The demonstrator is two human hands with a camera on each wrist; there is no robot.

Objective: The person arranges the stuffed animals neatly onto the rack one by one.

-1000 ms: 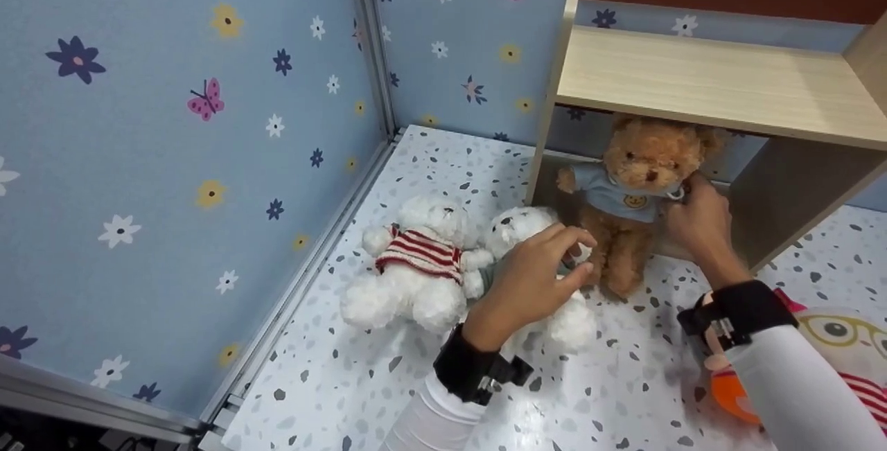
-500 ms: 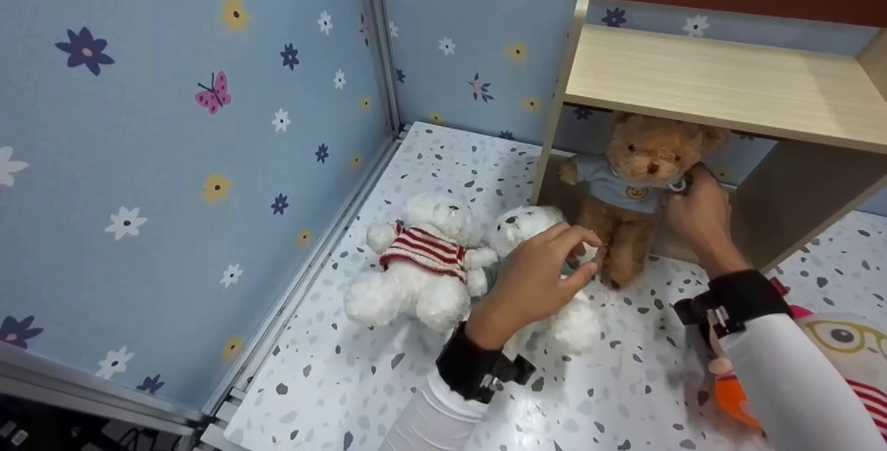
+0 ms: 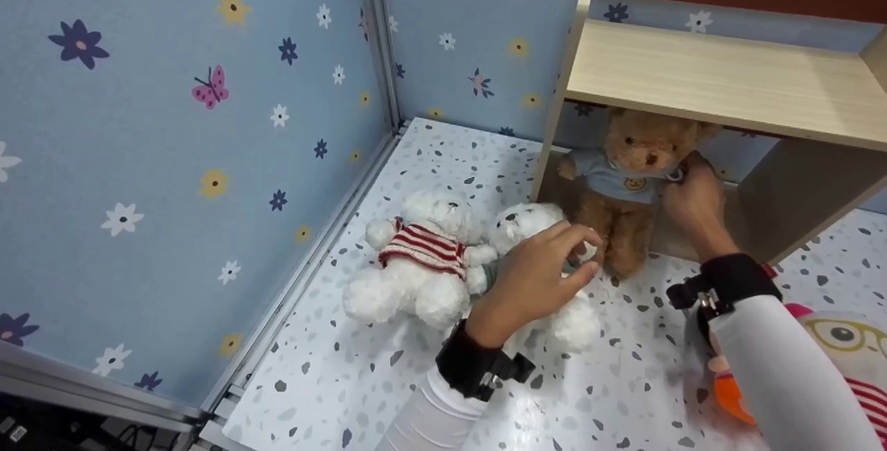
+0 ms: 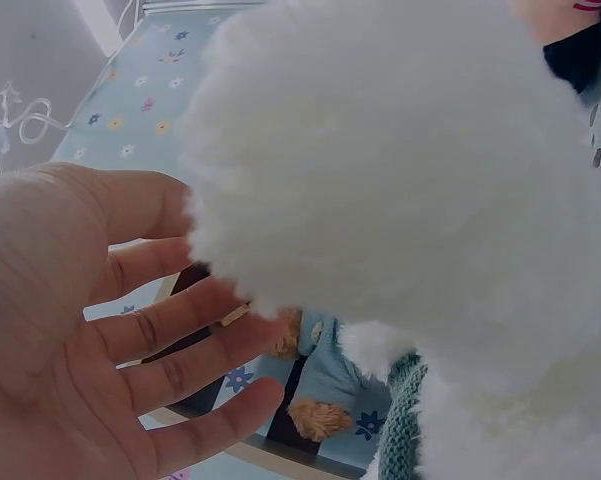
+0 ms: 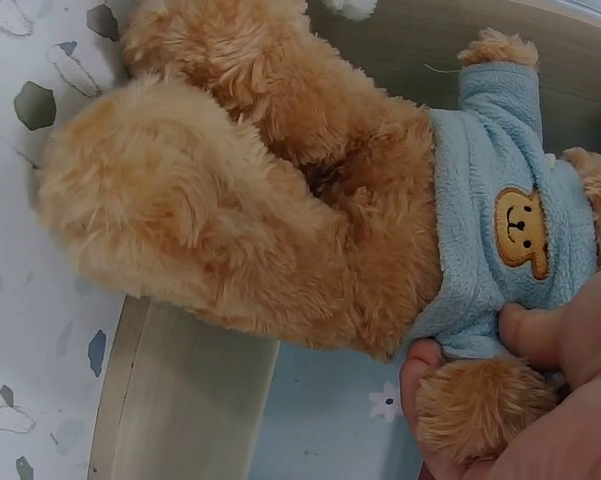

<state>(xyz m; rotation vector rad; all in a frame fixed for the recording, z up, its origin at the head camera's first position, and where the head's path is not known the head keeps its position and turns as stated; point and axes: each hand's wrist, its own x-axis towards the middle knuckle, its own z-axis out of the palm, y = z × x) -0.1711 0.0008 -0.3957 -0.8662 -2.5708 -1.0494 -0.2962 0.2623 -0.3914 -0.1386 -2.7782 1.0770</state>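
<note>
A brown teddy bear [image 3: 613,177] in a light blue shirt stands upright in the lower compartment of a wooden shelf [image 3: 700,70], its head just under the shelf board. My right hand [image 3: 695,205] grips the bear's arm; in the right wrist view, thumb and fingers close around that arm [image 5: 485,405] beside the shirt. My left hand [image 3: 533,281] hovers over a white teddy bear [image 3: 521,222] in a green top, covering much of it. In the left wrist view its fingers [image 4: 175,375] are spread and loosely bent beside white fur, holding nothing.
A white teddy bear in a red-striped sweater [image 3: 423,253] lies on the speckled table [image 3: 332,382] to the left. At the lower right, a plush with yellow glasses [image 3: 842,333] is partly behind my right sleeve. Flowered panels [image 3: 159,181] border the left and back.
My right hand has moved the brown bear slightly up and back into the compartment, its feet shifting away from me. My left hand has barely moved.
</note>
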